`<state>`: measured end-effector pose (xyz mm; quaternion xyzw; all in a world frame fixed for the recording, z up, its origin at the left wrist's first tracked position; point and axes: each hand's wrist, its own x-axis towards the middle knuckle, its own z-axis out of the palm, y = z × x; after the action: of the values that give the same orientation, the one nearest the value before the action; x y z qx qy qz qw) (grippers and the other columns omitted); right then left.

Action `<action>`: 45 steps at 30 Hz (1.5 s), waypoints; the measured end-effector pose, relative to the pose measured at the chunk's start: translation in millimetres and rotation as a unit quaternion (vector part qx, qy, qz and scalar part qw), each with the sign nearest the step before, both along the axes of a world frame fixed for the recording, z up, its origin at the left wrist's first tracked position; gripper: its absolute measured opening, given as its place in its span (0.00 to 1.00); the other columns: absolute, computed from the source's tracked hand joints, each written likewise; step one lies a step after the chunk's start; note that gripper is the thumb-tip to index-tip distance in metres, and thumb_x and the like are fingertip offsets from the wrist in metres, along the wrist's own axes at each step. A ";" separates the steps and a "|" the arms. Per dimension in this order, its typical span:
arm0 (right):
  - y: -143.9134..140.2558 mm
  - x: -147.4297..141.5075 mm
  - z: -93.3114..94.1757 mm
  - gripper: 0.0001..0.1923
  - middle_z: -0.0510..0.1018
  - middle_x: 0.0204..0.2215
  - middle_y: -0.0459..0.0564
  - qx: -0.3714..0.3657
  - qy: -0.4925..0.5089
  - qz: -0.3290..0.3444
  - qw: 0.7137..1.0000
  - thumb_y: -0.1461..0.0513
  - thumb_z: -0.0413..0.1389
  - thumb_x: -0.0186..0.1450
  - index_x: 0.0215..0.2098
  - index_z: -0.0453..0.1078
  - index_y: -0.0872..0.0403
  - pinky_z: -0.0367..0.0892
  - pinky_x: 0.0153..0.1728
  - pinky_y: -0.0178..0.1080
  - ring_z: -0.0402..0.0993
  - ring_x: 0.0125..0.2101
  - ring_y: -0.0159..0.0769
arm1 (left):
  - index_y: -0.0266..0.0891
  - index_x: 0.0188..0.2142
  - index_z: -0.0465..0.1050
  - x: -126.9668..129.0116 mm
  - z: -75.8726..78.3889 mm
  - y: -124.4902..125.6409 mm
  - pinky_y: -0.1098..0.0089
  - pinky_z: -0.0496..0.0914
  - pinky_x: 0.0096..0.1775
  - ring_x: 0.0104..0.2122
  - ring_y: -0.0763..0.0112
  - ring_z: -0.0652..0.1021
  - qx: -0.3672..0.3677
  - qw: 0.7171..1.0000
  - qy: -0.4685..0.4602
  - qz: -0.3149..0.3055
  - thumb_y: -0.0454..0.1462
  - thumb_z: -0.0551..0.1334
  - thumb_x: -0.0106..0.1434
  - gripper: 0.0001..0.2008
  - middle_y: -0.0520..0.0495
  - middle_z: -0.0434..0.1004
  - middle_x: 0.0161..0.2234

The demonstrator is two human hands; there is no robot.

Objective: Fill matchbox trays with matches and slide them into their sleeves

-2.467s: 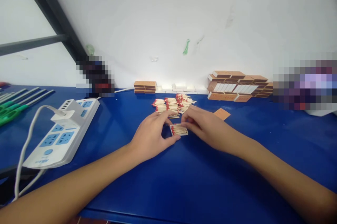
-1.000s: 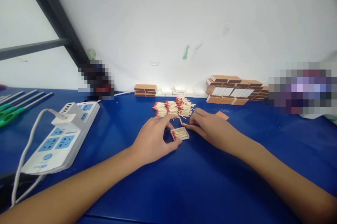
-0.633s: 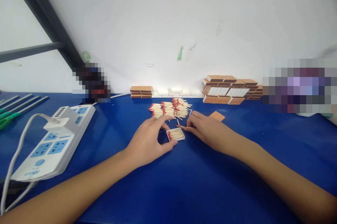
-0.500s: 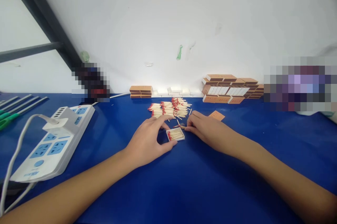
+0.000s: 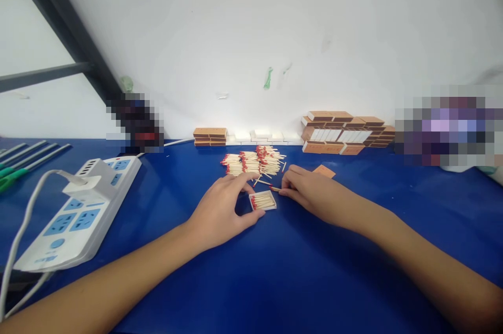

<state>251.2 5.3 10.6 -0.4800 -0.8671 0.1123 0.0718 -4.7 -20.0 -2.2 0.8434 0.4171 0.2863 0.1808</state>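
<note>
Resting on the blue table, an open match tray is clamped by the left hand; a match is pinched by the right hand. No legible writing is seen on the stacked boxes.

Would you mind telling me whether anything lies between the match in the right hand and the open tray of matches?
Nothing visible does. The right hand pinches a match just beyond the tray's far right corner, with only bare blue table between. The left hand grips the tray's left side, clear of that path.
</note>
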 end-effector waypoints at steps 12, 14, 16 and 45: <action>-15.4 -12.6 11.9 0.12 0.75 0.35 0.49 -0.005 0.197 0.028 0.980 0.55 0.48 0.78 0.38 0.67 0.51 0.63 0.32 0.38 0.69 0.32 0.37 | 0.49 0.68 0.55 0.1 -3.0 0.7 0.51 0.70 0.59 0.54 0.55 0.80 -0.034 0.999 -0.018 0.000 0.41 0.74 0.61 0.42 0.50 0.84 0.49; -18.6 -18.4 7.9 0.11 0.75 0.37 0.50 -0.017 0.198 0.043 0.979 0.57 0.49 0.78 0.39 0.67 0.51 0.63 0.33 0.38 0.69 0.33 0.36 | 0.50 0.70 0.51 -0.3 -4.1 0.4 0.51 0.70 0.59 0.55 0.54 0.79 -0.046 0.999 -0.020 0.004 0.41 0.74 0.61 0.45 0.50 0.83 0.49; -20.1 -22.1 3.8 0.09 0.75 0.39 0.51 -0.023 0.178 0.046 0.983 0.59 0.50 0.78 0.40 0.67 0.52 0.64 0.33 0.39 0.69 0.33 0.36 | 0.52 0.71 0.49 -0.9 -4.6 0.2 0.51 0.70 0.59 0.55 0.55 0.80 -0.048 0.999 -0.022 0.003 0.41 0.74 0.61 0.47 0.51 0.83 0.49; 12.4 -26.1 -21.7 0.08 0.72 0.31 0.46 0.060 0.151 -0.055 0.985 0.61 0.60 0.71 0.34 0.70 0.53 0.58 0.32 0.39 0.66 0.30 0.35 | 0.54 0.71 0.49 1.1 -1.4 -4.1 0.55 0.73 0.54 0.48 0.60 0.81 -0.046 0.996 -0.003 -0.075 0.42 0.72 0.63 0.45 0.53 0.82 0.46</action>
<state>225.1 17.6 -11.1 -0.4990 -0.8239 0.1274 0.2363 -3.6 -24.1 -3.7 0.8623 0.3647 0.2546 0.2420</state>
